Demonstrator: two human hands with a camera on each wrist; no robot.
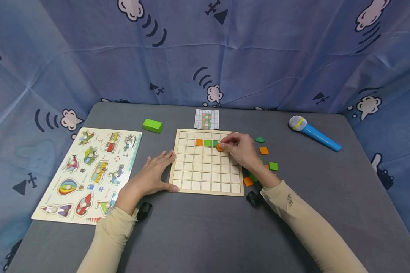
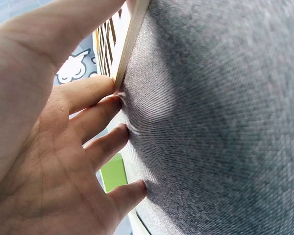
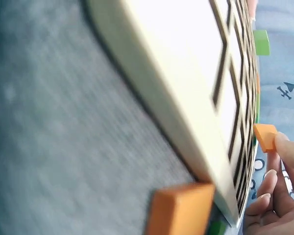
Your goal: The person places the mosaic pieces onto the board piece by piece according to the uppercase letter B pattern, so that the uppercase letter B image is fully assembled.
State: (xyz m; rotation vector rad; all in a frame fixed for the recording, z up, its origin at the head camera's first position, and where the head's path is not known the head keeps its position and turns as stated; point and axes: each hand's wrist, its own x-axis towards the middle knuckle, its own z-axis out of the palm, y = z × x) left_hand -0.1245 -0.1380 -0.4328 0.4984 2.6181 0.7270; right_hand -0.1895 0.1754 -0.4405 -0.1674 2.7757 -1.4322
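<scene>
A wooden grid board (image 1: 206,163) lies on the table before me. Its second row from the top holds an orange tile (image 1: 199,142), a green tile (image 1: 207,143) and a darker green piece (image 1: 215,143), side by side. My right hand (image 1: 240,149) pinches another orange square tile (image 3: 265,137) between thumb and fingertip, just above that row. Spread out at the board's left side, my left hand (image 1: 153,172) touches the edge with its fingertips, its thumb by the lower left corner. A small printed pattern card (image 1: 206,119) lies behind the board.
Loose orange and green pieces (image 1: 264,150) lie to the right of the board, some hidden under my right arm. A vehicle peg puzzle (image 1: 89,174) takes up the left side. Farther back are a green block (image 1: 152,126) and a blue toy microphone (image 1: 316,133).
</scene>
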